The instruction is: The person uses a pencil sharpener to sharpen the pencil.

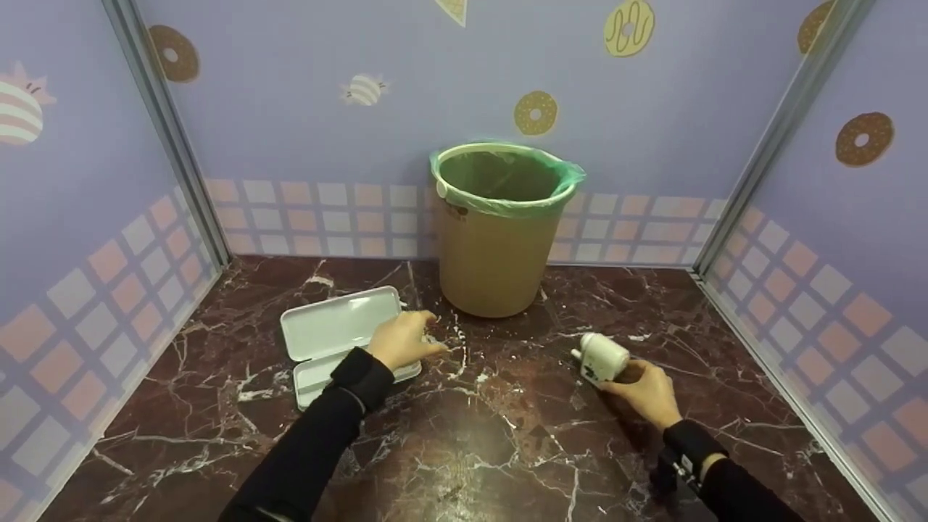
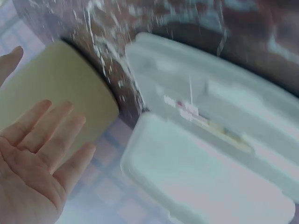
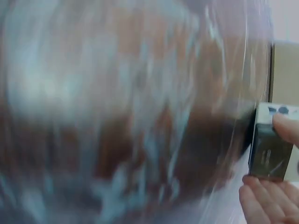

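Observation:
My right hand (image 1: 649, 391) grips a small white desk pencil sharpener (image 1: 605, 357), fingers and thumb at its near end. A dark translucent drawer (image 3: 268, 151) and a dark printed pattern show on it in the right wrist view. Over on the left, a white pencil case (image 1: 337, 322) lies with its lid raised. My left hand (image 1: 402, 339) hovers over the case's right end and hides part of it. In the left wrist view its fingers (image 2: 60, 135) are spread and hold nothing. A slender yellowish pencil-like stick (image 2: 224, 135) lies inside the case.
A tan waste bin (image 1: 500, 254) with a green liner (image 1: 569, 177) stands at the back, between and beyond both hands. Patterned wall panels (image 1: 326, 145) enclose the back and both sides of the dark marbled tabletop (image 1: 464, 442). Small pale specks (image 1: 460, 337) lie before the bin.

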The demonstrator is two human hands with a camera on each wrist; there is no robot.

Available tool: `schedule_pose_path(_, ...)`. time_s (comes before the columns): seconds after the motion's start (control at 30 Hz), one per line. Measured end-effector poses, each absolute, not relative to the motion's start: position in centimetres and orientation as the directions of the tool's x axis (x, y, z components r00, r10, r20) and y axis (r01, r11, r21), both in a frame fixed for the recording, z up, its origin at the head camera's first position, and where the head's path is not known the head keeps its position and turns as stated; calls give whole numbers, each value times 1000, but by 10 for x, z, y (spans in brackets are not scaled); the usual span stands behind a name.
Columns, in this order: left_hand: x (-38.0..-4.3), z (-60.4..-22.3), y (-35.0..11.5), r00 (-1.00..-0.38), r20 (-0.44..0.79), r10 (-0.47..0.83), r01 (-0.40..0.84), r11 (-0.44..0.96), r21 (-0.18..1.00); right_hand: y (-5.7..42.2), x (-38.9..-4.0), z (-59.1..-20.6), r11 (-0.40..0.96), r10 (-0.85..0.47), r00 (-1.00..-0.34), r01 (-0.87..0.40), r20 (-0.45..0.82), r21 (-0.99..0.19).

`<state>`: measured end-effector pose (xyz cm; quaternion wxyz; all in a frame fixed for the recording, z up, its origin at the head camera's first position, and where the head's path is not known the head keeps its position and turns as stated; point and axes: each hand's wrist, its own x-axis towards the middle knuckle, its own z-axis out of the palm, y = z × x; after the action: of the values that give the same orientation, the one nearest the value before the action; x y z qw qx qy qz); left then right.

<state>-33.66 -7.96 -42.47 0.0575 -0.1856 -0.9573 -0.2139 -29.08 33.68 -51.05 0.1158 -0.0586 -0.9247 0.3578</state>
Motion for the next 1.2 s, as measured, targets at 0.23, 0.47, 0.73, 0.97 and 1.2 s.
schedule_pose_path(0.23,-347,-404,-94,-931,219,291,347,892,289,361,-293,-510,735,333,-928,145,166,-663)
schedule_pose_path(0.47,-357,-393,-104,-947,185,263,303,921,243,374,-292,-509,717,418,-898,233,137,-657)
schedule_pose_path(0.73,-360,-392,-110,-963,152,224,252,947,198,380,-292,-511,705,456,-882,279,115,-652)
schedule_pose_path(0.97,-357,-390,-112,-968,143,208,234,952,196,380,-292,-512,717,453,-883,278,124,-640)
schedule_pose_path(1.2,-360,-391,-114,-968,131,212,235,953,191,379,-292,-508,725,425,-897,259,119,-638)
